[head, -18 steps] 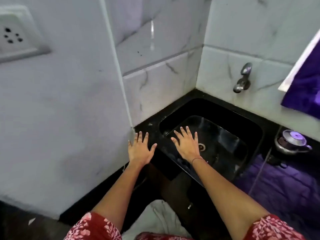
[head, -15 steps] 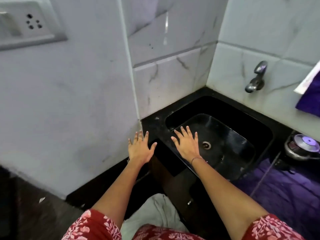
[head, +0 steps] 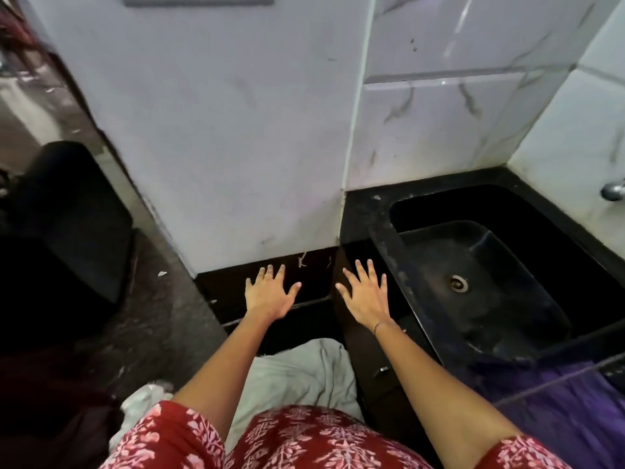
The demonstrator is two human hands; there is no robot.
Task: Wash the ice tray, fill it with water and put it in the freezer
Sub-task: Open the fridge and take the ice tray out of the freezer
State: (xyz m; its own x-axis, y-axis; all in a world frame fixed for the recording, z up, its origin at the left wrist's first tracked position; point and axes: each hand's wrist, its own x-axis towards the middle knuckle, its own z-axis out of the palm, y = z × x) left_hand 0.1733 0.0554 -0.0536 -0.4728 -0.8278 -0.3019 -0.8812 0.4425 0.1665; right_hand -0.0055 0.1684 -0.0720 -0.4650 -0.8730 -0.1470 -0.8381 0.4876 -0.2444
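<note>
Both hands are empty. The left hand [head: 270, 294] and the right hand [head: 367, 297] are held out in front of the body, palms down, fingers straight and spread wide, gripping nothing. They lie over the dark front below the bench [head: 360, 206]; whether they touch it cannot be told. The ice tray is nowhere in view (not in the sink, not on the bench, not in either hand), so the work looks to be at its very start, and the step in hand is most likely fetching the tray.

The black sink [head: 382, 245] sits to the right of the hands with nothing lying in its basin and its drain [head: 459, 283] uncovered. Only the tip of the tap [head: 614, 191] shows at the frame's right edge. A white cloth [head: 304, 367] lies low between the forearms.

To do this step well, find the tray first and take it by its two short ends, one hand on each, so it does not twist. Carry it straight to the basin and set it under the tap rather than on the bench. The cloth underfoot could catch a step, so it is worth minding when turning away from the sink.
</note>
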